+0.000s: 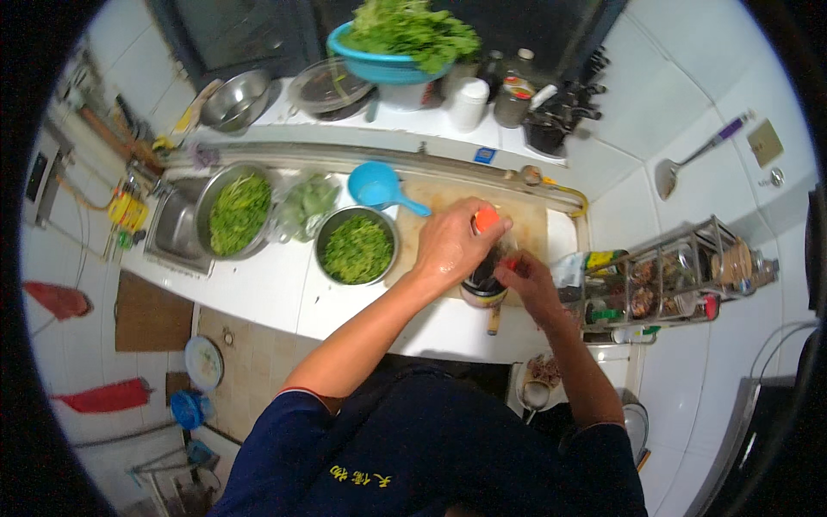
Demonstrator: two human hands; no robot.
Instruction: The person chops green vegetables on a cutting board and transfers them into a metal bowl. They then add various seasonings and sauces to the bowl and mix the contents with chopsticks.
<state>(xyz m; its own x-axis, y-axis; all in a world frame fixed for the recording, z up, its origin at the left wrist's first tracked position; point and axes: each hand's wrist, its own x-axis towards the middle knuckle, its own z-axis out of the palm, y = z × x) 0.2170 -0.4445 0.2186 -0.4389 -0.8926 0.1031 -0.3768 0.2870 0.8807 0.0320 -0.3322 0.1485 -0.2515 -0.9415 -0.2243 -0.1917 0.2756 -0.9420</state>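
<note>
My left hand grips the top of a container at its orange cap, over the cutting board. Below that hand stands a dark-filled jar with a pale band, partly hidden by the fingers. My right hand is beside the jar, its fingers bent against a small red piece; whether they hold it is unclear. A wooden handle juts from below the jar toward me. Left of the cutting board is a metal pot of chopped greens.
A blue ladle lies behind the pot. Farther left are a plastic bag of green vegetables, a larger bowl of greens and the sink. A metal spice rack borders the right side. A blue basin sits on the back ledge.
</note>
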